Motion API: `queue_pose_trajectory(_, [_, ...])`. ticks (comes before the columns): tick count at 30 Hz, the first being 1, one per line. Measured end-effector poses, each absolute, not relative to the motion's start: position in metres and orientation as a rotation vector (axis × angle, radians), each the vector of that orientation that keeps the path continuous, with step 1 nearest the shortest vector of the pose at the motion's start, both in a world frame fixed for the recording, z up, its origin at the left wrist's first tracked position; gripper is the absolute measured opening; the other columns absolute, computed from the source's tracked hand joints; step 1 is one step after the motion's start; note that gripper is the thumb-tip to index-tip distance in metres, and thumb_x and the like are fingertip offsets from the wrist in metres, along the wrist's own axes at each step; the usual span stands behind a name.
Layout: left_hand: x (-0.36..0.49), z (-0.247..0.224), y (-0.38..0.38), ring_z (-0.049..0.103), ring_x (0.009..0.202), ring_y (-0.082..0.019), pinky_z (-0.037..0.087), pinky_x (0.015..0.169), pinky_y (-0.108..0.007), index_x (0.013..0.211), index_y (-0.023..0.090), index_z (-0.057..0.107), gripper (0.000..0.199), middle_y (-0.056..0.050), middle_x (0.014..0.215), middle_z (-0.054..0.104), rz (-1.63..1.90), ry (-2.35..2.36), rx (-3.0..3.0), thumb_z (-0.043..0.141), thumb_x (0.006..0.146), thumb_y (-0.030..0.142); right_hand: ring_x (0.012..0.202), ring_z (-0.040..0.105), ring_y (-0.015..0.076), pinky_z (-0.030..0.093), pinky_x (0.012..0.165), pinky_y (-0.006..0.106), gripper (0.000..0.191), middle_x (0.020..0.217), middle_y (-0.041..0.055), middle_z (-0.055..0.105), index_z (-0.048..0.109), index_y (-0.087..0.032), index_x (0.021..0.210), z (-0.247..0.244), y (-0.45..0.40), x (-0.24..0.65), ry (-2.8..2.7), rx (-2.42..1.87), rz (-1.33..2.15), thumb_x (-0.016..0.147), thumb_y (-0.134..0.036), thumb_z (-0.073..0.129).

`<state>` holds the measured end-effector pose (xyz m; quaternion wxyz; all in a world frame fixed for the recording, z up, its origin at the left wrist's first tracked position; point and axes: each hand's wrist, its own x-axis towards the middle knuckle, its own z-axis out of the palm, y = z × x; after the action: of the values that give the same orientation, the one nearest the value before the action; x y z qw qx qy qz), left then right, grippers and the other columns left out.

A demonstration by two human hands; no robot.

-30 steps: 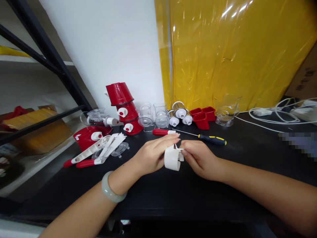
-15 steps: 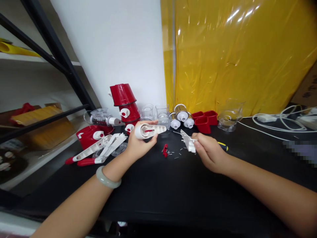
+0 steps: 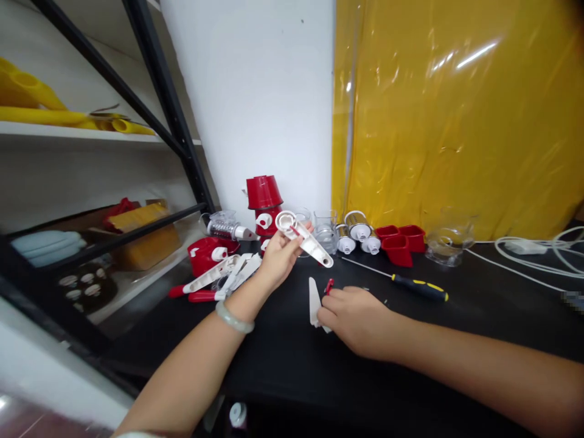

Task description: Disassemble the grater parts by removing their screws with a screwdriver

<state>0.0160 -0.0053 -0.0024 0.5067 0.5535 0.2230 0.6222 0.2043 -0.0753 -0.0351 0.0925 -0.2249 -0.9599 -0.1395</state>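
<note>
1. Holding in left hand (image 3: 279, 255) a long white plastic handle shell (image 3: 314, 246), ring-ended, raised over the black bench (image 3: 283, 371), hollow side toward camera. Grip narrow, clamped on it; showing a slim red plastic bar (image 3: 294, 230) at the hollow.
2. Holding in right hand (image 3: 352, 316), low over the bench, a flat tapered white plastic cover (image 3: 314, 299). Grip closed on it; showing also a small red plastic clip (image 3: 329, 286) right at the fingers (cannot tell whether pinched or merely touched).
3. To handle well, by own judgement: hold the shell level, hollow upward, to avoid spilling the red bar; set the cover down gently before pinching anything tiny; lift the clip with fingertips only, without sweeping loose bits aside.
4. Counting: one yellow-and-black screwdriver (image 3: 422, 287); three stacked metal drums with white hubs (image 3: 357, 226); three red square-mouthed plastic cups (image 3: 396, 249); three stacked red plastic housings (image 3: 264, 192), lowest partly hidden; two red-ended white plastic handles (image 3: 212, 273), left of the shell.
</note>
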Motion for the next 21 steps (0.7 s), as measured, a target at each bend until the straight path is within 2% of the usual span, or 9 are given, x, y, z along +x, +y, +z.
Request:
queue_pose_trajectory(4, [0.005, 0.011, -0.004, 0.055, 0.128, -0.027, 0.039, 0.112, -0.046, 0.111, 0.013, 0.055, 0.032, -0.017, 0.127, 0.065, 1.498, 0.497, 1.241, 0.067, 0.082, 0.02, 0.078, 0.059, 0.0234, 0.04, 0.061, 0.033, 0.017, 0.086, 0.0088, 0.063, 0.061, -0.015, 0.097, -0.034, -0.064, 0.164, -2.887, -0.653, -0.43, 0.089, -0.012, 0.046])
queue_pose_trajectory(8, [-0.003, 0.014, -0.001, 0.058, 0.125, -0.028, 0.044, 0.107, -0.049, 0.11, 0.015, 0.053, 0.026, -0.017, 0.123, 0.067, 1.483, 0.5, 1.217, 0.062, 0.087, 0.019, 0.079, 0.062, 0.0247, 0.042, 0.061, 0.033, 0.019, 0.087, 0.0111, 0.065, 0.061, -0.013, 0.098, -0.037, -0.049, 0.124, -2.882, -0.698, -0.453, 0.092, -0.013, 0.043])
queue_pose_trajectory(11, [-0.003, 0.01, 0.001, 0.064, 0.116, -0.027, 0.05, 0.1, -0.05, 0.108, 0.015, 0.052, 0.023, -0.016, 0.118, 0.069, 1.456, 0.548, 1.203, 0.061, 0.088, 0.021, 0.081, 0.064, 0.025, 0.044, 0.062, 0.033, 0.02, 0.089, 0.0135, 0.066, 0.06, -0.012, 0.1, -0.038, -0.04, 0.103, -2.849, -0.725, -0.465, 0.094, -0.013, 0.04])
queue_pose_trajectory(15, [-0.001, 0.007, 0.001, 0.07, 0.098, -0.023, 0.057, 0.09, -0.048, 0.107, 0.017, 0.049, 0.027, -0.012, 0.111, 0.071, 1.437, 0.58, 1.198, 0.064, 0.086, 0.024, 0.072, 0.063, 0.0208, 0.042, 0.059, 0.031, 0.022, 0.084, 0.0119, 0.066, 0.059, -0.011, 0.096, -0.037, -0.044, 0.103, -2.825, -0.683, -0.467, 0.097, -0.017, 0.038])
queue_pose_trajectory(17, [0.0, 0.007, -0.001, 0.071, 0.087, -0.019, 0.06, 0.081, -0.043, 0.107, 0.017, 0.049, 0.03, -0.01, 0.107, 0.071, 1.411, 0.593, 1.202, 0.066, 0.085, 0.026, 0.067, 0.061, 0.0181, 0.039, 0.056, 0.029, 0.029, 0.081, 0.0086, 0.065, 0.06, -0.014, 0.092, -0.035, -0.054, 0.117, -2.835, -0.578, -0.473, 0.101, -0.026, 0.035])
queue_pose_trajectory(19, [0.002, 0.008, -0.003, 0.069, 0.075, -0.015, 0.061, 0.068, -0.033, 0.107, 0.017, 0.05, 0.03, -0.009, 0.103, 0.072, 1.369, 0.604, 1.211, 0.067, 0.084, 0.027, 0.065, 0.058, 0.0162, 0.036, 0.054, 0.029, 0.036, 0.077, 0.0048, 0.063, 0.06, -0.017, 0.09, -0.028, -0.065, 0.138, -2.849, -0.438, -0.489, 0.102, -0.035, 0.032])
queue_pose_trajectory(21, [0.004, 0.008, -0.007, 0.064, 0.065, -0.011, 0.056, 0.053, -0.022, 0.104, 0.017, 0.052, 0.027, -0.008, 0.097, 0.072, 1.306, 0.611, 1.222, 0.067, 0.084, 0.028, 0.064, 0.055, 0.0152, 0.034, 0.055, 0.03, 0.032, 0.075, 0.0025, 0.061, 0.062, -0.019, 0.092, -0.018, -0.072, 0.162, -2.833, -0.337, -0.519, 0.101, -0.036, 0.036])
